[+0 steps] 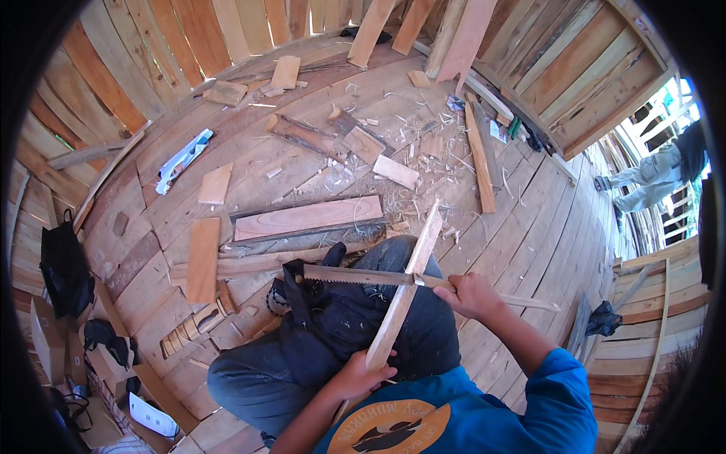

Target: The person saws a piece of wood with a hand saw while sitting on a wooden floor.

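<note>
My left hand (pixel 361 378) grips the lower part of a long pale wooden strip (pixel 404 303), which slants up across my lap. My right hand (pixel 474 296) is closed around the wooden handle of a hand saw (pixel 355 276). The saw's toothed blade reaches left over my thigh and crosses the strip near its upper half. I cannot tell whether the teeth touch the wood. A thin pale stick (pixel 529 303) shows beyond my right wrist; whether it belongs to the saw handle is unclear. Dark cloth (pixel 321 321) lies over my lap under the blade.
Planks (pixel 306 218) and offcuts (pixel 395 172) lie on the board floor ahead, among curled shavings. An orange-brown board (pixel 203 259) lies to the left, near cardboard boxes (pixel 113 356) and a black bag (pixel 66 265). Another person (pixel 654 174) stands at the far right.
</note>
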Tool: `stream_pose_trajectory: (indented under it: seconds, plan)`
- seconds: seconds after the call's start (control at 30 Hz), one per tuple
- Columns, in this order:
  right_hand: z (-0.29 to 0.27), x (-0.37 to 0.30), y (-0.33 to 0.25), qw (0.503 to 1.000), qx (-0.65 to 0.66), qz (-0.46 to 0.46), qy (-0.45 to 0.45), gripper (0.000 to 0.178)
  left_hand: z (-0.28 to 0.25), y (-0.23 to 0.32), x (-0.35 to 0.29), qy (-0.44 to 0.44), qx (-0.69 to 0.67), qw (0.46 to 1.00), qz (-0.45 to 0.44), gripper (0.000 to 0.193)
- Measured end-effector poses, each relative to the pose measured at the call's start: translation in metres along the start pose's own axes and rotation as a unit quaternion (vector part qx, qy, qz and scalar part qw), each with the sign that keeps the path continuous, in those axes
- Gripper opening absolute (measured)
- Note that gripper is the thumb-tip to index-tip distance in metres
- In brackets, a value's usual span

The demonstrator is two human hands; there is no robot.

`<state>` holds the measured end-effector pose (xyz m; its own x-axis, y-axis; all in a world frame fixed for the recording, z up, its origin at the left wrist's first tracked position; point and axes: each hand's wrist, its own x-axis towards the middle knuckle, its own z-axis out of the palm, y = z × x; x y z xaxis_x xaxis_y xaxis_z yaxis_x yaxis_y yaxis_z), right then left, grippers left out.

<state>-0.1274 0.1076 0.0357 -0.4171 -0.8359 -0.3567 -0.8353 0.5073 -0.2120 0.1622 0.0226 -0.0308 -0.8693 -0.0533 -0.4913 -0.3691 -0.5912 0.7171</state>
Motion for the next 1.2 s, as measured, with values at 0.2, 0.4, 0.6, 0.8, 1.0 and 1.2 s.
stream_pose_trajectory:
  seconds: [0.2,0.4,0.6,0.8,1.0,1.2]
  plan:
    - [-0.022,0.029,0.063,0.994,-0.011,0.088,0.055,0.068,0.004,0.005,0.002,0.017,0.035,0.999,0.007,0.043]
    - [-0.006,0.009,0.013,0.999,-0.020,0.040,0.020,0.067,-0.001,0.003,0.000,0.014,-0.002,1.000,-0.023,0.040]
    - [0.003,0.018,0.041,0.998,-0.049,0.008,0.048,0.063,0.006,0.004,0.001,0.044,0.024,0.998,-0.037,0.038]
    - [0.004,0.039,0.066,0.989,-0.058,0.057,0.122,0.064,0.006,0.000,0.001,0.062,0.065,0.996,0.029,0.039]
    - [-0.033,0.029,0.136,0.947,-0.031,0.292,0.130,0.073,0.001,-0.003,-0.012,0.044,0.046,0.997,0.046,0.045]
    - [0.008,0.020,0.099,0.924,0.206,0.249,0.202,0.072,0.000,-0.002,-0.001,0.011,0.040,0.999,-0.002,0.047]
